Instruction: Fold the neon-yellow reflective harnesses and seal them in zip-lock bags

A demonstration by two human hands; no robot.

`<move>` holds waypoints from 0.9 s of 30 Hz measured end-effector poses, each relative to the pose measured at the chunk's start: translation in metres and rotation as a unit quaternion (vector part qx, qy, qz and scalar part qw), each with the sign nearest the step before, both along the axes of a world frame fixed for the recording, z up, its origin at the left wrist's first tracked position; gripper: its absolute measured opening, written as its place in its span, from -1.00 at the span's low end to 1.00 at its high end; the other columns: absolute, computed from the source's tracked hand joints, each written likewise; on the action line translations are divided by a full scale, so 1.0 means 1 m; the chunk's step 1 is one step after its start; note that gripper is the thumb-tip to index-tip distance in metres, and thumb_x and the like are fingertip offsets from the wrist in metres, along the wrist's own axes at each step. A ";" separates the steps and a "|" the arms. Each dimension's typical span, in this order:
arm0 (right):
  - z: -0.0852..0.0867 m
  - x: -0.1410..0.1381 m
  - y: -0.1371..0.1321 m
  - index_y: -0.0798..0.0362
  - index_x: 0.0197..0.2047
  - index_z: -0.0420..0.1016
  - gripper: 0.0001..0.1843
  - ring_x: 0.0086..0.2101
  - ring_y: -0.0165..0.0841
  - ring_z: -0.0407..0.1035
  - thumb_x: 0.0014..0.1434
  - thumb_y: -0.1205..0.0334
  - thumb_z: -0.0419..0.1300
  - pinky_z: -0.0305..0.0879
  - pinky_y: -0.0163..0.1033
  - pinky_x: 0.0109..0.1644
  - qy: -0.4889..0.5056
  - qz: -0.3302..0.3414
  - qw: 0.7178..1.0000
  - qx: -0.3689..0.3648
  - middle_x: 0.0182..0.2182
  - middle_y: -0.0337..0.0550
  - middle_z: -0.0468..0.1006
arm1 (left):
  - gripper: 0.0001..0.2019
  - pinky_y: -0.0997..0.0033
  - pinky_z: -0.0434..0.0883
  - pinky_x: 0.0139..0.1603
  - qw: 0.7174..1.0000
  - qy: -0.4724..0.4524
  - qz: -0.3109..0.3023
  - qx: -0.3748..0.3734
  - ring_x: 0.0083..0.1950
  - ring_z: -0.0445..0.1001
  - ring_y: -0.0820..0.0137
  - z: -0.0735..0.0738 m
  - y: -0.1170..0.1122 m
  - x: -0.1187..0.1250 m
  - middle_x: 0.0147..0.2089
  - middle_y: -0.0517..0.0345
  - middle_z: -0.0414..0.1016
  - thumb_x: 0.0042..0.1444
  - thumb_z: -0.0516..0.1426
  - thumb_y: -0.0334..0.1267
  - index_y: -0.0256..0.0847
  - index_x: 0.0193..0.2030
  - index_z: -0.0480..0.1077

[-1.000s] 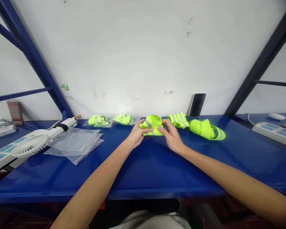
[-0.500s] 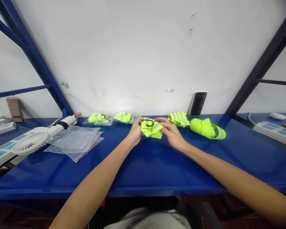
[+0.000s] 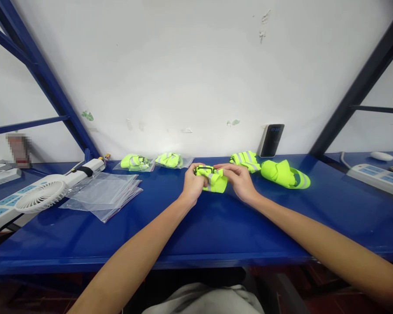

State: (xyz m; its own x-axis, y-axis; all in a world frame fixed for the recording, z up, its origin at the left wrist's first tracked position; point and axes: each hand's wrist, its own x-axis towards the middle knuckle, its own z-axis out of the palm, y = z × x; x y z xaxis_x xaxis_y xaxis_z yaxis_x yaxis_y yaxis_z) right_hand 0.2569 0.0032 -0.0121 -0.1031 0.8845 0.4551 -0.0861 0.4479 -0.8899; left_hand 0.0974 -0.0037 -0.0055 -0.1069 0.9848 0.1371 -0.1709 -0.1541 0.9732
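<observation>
Between my hands, above the blue table, is a folded neon-yellow reflective strap (image 3: 216, 185) with grey stripes and a black buckle along its top. My left hand (image 3: 195, 183) grips its left side, the thumb pressed over the front. At the right edge, my right hand (image 3: 237, 178) pinches the fabric between thumb and fingers. Behind my right hand lies a striped reflective bundle (image 3: 245, 161), and right of that a looser rolled one (image 3: 284, 174). Two more bundles, one in a clear bag (image 3: 136, 162) and another bagged one (image 3: 169, 160), sit at the back left.
Clear zip bags (image 3: 101, 194) lie stacked on the left of the blue table (image 3: 196, 240), beside a white handheld fan (image 3: 41, 196) and a power strip (image 3: 6, 207). A clock display (image 3: 272, 140) stands against the wall. Another power strip (image 3: 381, 179) is at right.
My left thumb has come over the front of the strap, and the fabric is folded in more at the top. Both hands have shifted slightly right.
</observation>
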 end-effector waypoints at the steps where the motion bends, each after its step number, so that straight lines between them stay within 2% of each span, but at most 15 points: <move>1: 0.002 -0.001 -0.001 0.00 -0.31 0.64 -0.84 -0.12 -0.19 0.50 0.10 0.16 0.24 0.40 -0.06 0.00 -0.013 -0.002 1.000 0.002 -0.14 -0.13 0.65 | -0.50 0.53 0.17 -0.50 1.000 -0.001 0.005 0.003 -0.44 0.27 0.46 -0.001 0.000 0.000 -0.46 0.30 0.36 -0.48 0.03 -0.58 -0.18 -0.27 0.39; 4: 0.008 -0.003 -0.004 -0.01 -0.24 0.62 -0.81 -0.09 -0.19 0.49 0.13 0.14 0.22 0.38 -0.06 0.03 -0.048 -0.041 0.998 0.023 -0.14 -0.13 0.65 | -0.49 0.50 0.18 -0.46 1.000 -0.007 0.019 0.015 -0.41 0.28 0.44 -0.001 0.004 0.000 -0.44 0.29 0.37 -0.47 0.03 -0.58 -0.18 -0.26 0.40; 8: 0.014 -0.002 -0.009 0.00 -0.21 0.63 -0.80 -0.13 -0.21 0.49 0.18 0.17 0.19 0.40 -0.08 -0.02 -0.126 -0.129 0.977 0.114 -0.17 -0.10 0.63 | -0.50 0.50 0.16 -0.45 0.998 -0.018 0.058 0.001 -0.43 0.28 0.45 0.003 0.006 -0.001 -0.45 0.30 0.36 -0.46 0.01 -0.58 -0.18 -0.26 0.39; 11: 0.017 0.000 -0.015 0.00 -0.12 0.61 -0.78 -0.15 -0.21 0.51 0.18 0.21 0.22 0.39 -0.06 0.02 -0.190 -0.119 0.962 0.154 -0.17 -0.11 0.65 | -0.50 0.50 0.14 -0.45 0.995 -0.016 0.092 -0.014 -0.46 0.26 0.48 0.006 0.006 -0.002 -0.46 0.32 0.35 -0.43 0.00 -0.57 -0.18 -0.25 0.39; 15: 0.018 -0.003 -0.025 0.00 -0.03 0.59 -0.68 -0.07 -0.18 0.50 0.14 0.16 0.29 0.35 -0.03 0.10 -0.193 -0.081 0.966 0.149 -0.08 -0.10 0.64 | -0.53 0.50 0.18 -0.42 0.993 -0.014 0.118 -0.022 -0.43 0.28 0.48 0.005 0.007 -0.005 -0.44 0.30 0.36 -0.38 0.00 -0.58 -0.19 -0.24 0.39; 18: 0.017 -0.011 -0.028 0.01 -0.07 0.61 -0.66 -0.10 -0.16 0.51 0.08 0.09 0.34 0.37 -0.02 0.08 -0.155 -0.093 0.977 0.115 -0.12 -0.10 0.66 | -0.55 0.47 0.23 -0.38 0.992 -0.006 0.129 -0.001 -0.39 0.33 0.44 0.001 0.009 -0.006 -0.42 0.28 0.39 -0.35 0.05 -0.58 -0.17 -0.24 0.40; 22: 0.014 -0.017 -0.025 0.04 -0.20 0.63 -0.74 -0.23 -0.18 0.53 0.11 0.06 0.30 0.42 -0.08 -0.11 -0.108 -0.129 0.983 0.066 -0.24 -0.09 0.68 | -0.55 0.43 0.30 -0.24 0.988 -0.018 0.131 0.079 -0.27 0.40 0.35 -0.007 0.013 -0.007 -0.39 0.27 0.42 -0.32 0.11 -0.58 -0.13 -0.22 0.40; 27: 0.014 -0.010 -0.017 0.04 -0.09 0.58 -0.73 -0.35 -0.26 0.48 0.19 0.10 0.22 0.35 -0.18 -0.28 -0.137 -0.150 0.974 0.100 -0.35 -0.15 0.63 | -0.54 0.41 0.30 -0.21 0.992 -0.006 0.099 0.084 -0.26 0.40 0.33 -0.010 0.014 -0.004 -0.37 0.25 0.42 -0.35 0.11 -0.59 -0.13 -0.23 0.41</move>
State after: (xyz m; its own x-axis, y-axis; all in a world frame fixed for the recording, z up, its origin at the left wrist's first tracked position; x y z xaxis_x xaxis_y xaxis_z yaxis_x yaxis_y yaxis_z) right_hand 0.2465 -0.0138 0.0022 0.0048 0.7900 0.6131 0.3039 0.5830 -0.7535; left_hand 0.0935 0.0099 -0.0158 -0.2974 0.9079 0.2955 -0.1318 -0.3456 0.9291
